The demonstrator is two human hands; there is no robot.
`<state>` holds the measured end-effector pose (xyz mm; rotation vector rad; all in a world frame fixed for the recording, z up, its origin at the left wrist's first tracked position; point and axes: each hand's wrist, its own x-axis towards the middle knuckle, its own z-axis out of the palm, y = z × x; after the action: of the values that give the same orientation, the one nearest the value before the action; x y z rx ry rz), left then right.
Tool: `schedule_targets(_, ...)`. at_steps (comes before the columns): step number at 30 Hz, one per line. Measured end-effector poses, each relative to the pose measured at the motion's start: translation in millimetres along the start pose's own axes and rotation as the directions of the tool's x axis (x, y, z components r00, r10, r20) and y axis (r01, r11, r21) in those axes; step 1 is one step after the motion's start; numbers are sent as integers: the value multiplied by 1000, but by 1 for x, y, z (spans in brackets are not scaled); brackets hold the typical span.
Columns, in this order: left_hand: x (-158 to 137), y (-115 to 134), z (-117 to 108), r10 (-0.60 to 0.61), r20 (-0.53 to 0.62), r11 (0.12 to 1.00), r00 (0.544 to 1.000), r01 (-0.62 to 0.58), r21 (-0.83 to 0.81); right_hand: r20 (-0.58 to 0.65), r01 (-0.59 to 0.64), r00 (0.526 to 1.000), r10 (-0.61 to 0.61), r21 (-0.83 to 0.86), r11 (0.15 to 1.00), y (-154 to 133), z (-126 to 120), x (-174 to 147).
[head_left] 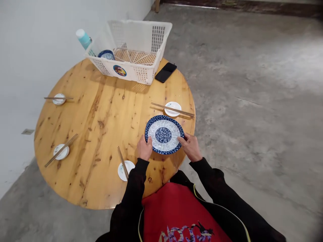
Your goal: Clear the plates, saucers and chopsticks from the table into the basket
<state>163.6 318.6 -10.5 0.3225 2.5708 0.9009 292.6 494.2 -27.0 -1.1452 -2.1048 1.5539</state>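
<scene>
A blue-and-white patterned plate (163,135) is held between my two hands over the right side of the round wooden table (101,111). My left hand (145,148) grips its left rim, thumb on top. On the opposite rim, my right hand (190,146) is closed the same way, with its fingers partly hidden below. Just beyond the plate lies a small white saucer (172,109) with a pair of chopsticks (184,113) across it. Near my left forearm sits another small saucer (125,170), also with chopsticks (122,161) on it, partly covered by my sleeve.
A white plastic basket (131,72) stands at the table's far edge, with blue-patterned dishes (106,54) inside. Beside it are a black phone (166,72) and a light-blue bottle (84,39). Two more saucers, one far left (59,99) and one near left (61,152), carry chopsticks. A wall borders the left.
</scene>
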Motion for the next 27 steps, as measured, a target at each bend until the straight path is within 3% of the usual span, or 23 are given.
schedule_targets(5, 11, 2, 12, -22, -50, 999, 998, 24, 40, 39, -4, 999, 8, -84, 996, 3, -2, 22)
schedule_targets(12, 11, 14, 24, -147, -157, 979, 977, 166, 116, 177, 25, 984, 12, -204, 979, 3, -9, 42)
schedule_targets(20, 6, 22, 40, -202, -255, 967, 946, 234, 104, 228, 248, 956, -186, -286, 925, 6, -12, 62)
schedule_targets(27, 2, 23, 43, -212, -246, 965, 946, 243, 101, 263, 301, 941, -212, -365, 881, 29, -10, 70)
